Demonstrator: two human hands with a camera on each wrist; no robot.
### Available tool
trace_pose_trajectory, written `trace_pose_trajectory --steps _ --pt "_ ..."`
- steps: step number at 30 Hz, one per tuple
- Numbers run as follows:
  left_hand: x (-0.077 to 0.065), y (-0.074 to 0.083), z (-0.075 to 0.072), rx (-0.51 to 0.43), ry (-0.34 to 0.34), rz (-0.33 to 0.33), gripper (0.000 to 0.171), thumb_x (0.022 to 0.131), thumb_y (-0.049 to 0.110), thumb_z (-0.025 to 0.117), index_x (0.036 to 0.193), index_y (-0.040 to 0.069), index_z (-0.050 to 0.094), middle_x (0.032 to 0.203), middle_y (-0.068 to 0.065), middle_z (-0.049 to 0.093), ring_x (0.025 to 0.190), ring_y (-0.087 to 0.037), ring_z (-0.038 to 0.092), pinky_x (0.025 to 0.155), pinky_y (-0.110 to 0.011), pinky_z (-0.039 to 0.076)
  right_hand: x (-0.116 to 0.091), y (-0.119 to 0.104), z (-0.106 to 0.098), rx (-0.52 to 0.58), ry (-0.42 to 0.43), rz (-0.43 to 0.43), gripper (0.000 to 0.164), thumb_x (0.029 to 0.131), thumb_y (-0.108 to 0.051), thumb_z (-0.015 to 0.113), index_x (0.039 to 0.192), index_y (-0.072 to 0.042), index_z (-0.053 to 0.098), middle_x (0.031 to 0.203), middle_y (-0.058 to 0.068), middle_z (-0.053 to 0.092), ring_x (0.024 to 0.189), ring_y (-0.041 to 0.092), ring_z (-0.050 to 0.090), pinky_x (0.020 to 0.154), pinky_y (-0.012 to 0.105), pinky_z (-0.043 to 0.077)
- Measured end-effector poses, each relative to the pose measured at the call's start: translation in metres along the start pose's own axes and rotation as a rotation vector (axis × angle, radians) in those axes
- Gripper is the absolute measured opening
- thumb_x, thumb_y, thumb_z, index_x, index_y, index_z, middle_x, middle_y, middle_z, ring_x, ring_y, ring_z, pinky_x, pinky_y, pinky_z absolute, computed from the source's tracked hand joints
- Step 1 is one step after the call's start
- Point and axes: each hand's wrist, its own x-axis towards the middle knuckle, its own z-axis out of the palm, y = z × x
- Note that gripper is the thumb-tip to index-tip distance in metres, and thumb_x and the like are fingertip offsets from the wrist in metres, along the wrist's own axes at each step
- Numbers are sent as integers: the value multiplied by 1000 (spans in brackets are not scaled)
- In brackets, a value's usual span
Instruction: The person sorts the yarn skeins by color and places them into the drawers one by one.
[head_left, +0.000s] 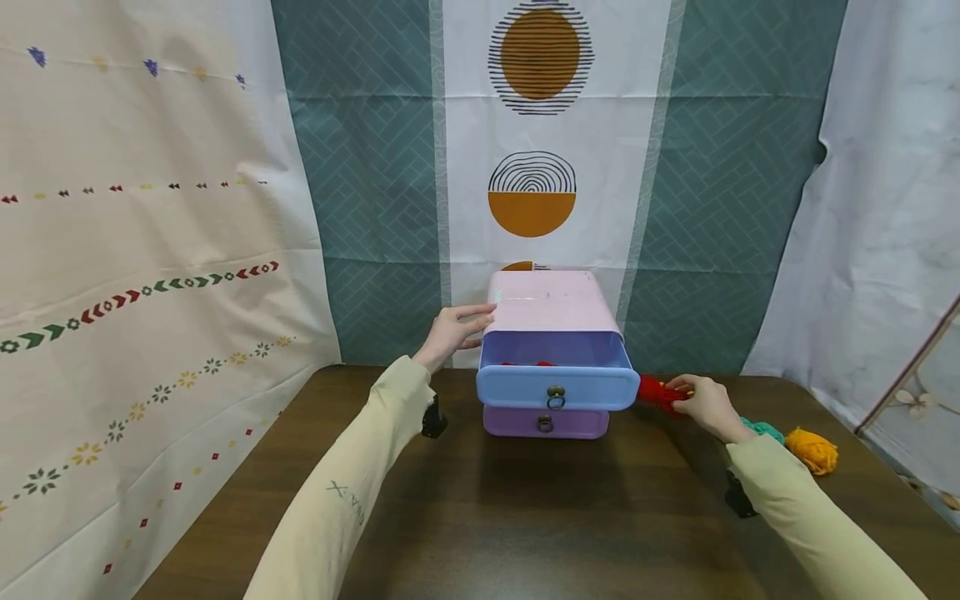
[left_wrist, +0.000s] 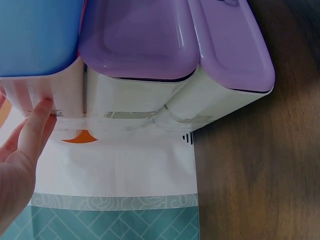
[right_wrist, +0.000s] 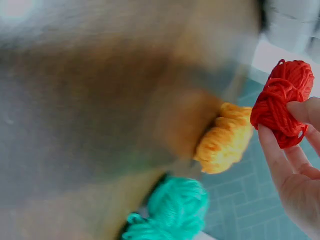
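Right hand (head_left: 708,407) pinches a red yarn skein (right_wrist: 282,100) near the pulled-out blue drawer (head_left: 517,388). Left hand (head_left: 452,333), fingers extended, touches the pink casing (head_left: 551,308).

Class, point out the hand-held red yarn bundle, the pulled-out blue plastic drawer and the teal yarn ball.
Red yarn bundle (right_wrist: 278,98), right wrist view: its wound middle.
Blue plastic drawer (head_left: 525,387), head view: its front panel.
Teal yarn ball (right_wrist: 176,206), right wrist view: its visible middle.

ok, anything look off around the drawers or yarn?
Nothing stands out as spilled or damaged. The blue drawer is open above the purple drawer, and the right fingers hold red yarn; probably just work in progress.
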Motion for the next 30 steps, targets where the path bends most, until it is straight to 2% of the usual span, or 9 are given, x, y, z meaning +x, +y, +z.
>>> trace_pose_trajectory --steps 6,12,22,27,30 --pt "0 -2 1 -5 -10 -3 34 86 19 65 118 7 62 118 -7 55 97 -19 57 75 -33 51 -2 -16 -21 8 -3 -41 23 79 5 65 101 9 60 92 25 60 71 28 56 59 33 52" --pt "-1 -2 0 -1 -1 -1 34 86 19 65 118 7 63 117 -7 56 97 -19 57 74 -33 51 -3 -38 -40 5 -26 -53 25 80 4 65 104 8 59 93 25 60 73 30 57 63 37 53" --pt "0 1 0 8 6 -10 33 86 19 65 117 8 63 116 -6 56 97 -18 57 74 -32 51 -4 -63 -65 2 -22 -86 24 80 4 62 104 6 61 94 23 61 72 28 61 64 38 53" --pt "0 0 0 2 4 -11 33 86 19 65 117 8 63 116 -6 57 97 -18 57 74 -31 51 -5 -72 -79 17 -4 -123 21 82 5 61 103 7 61 98 26 59 76 29 62 64 27 51" --pt "0 1 -1 2 2 -7 33 86 18 64 117 7 63 117 -7 56 97 -18 57 74 -31 51 -3 -80 -88 49 -10 -133 23 83 4 61 106 8 60 102 28 57 80 32 62 65 24 51"
